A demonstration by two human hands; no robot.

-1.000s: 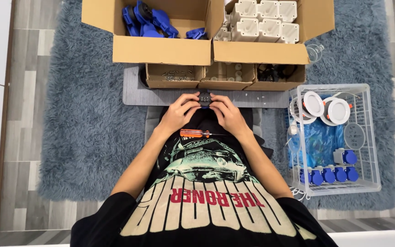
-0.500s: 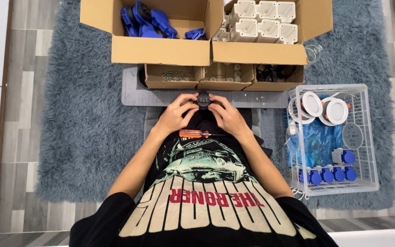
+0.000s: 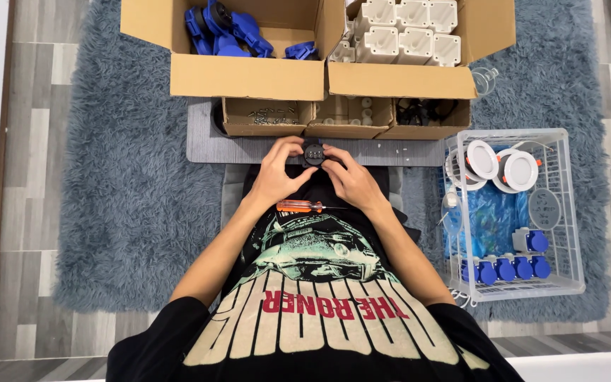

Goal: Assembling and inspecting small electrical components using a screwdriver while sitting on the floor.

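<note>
Together, both hands (image 3: 312, 177) on black part (image 3: 313, 153)

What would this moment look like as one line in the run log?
left hand: holds small black part | right hand: holds same part | screwdriver: on lap, untouched | open cardboard boxes: ahead

rug (image 3: 129, 184) grey-blue (shaggy) | screwdriver (image 3: 302, 206) orange | crate (image 3: 567, 212) clear

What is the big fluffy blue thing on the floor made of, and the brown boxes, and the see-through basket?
The rug looks like soft shaggy fabric pile: long grey-blue fuzzy strands. The brown boxes look like matte cardboard, with folded flaps and raw edges. The basket seems clear, glossy plastic, since its contents show through the slotted walls.
</note>
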